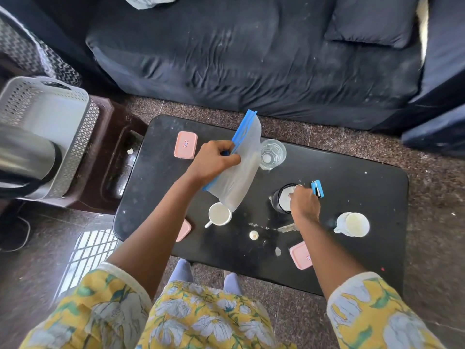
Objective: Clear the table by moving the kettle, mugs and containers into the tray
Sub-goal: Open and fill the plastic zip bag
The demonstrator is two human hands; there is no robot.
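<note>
Two hands are seen at work over the black table (pixel 352 187). Nearest the person, a pink lidded container (pixel 300 255) lies at the table's front edge, and a second one (pixel 184 229) is partly hidden under the left forearm. A little further in, the white mug (pixel 219 214) stands just below the hanging corner of a clear zip bag (pixel 241 170), and a tipped white mug (pixel 352 224) lies to the right.

The right hand (pixel 304 204) is curled over a dark round container (pixel 283 199) with pale contents; whether it is actually gripped cannot be told, since the fingers are turned away. The left hand (pixel 214 161) is closed on the bag by its blue seal, and the bag is held raised, probably to keep it clear of the mugs below.

A blue clip (pixel 317 188) lies just beside the right hand. Beyond, an empty glass (pixel 272 154) and a third pink container (pixel 185 144) remain near the far side.

The tray (pixel 37 107), a perforated grey basket, is set on a dark stool to the left, well apart from the table. The kettle (pixel 27 157) is already placed in it. The glass and the bag stand in the way of a reach to the far items.
</note>
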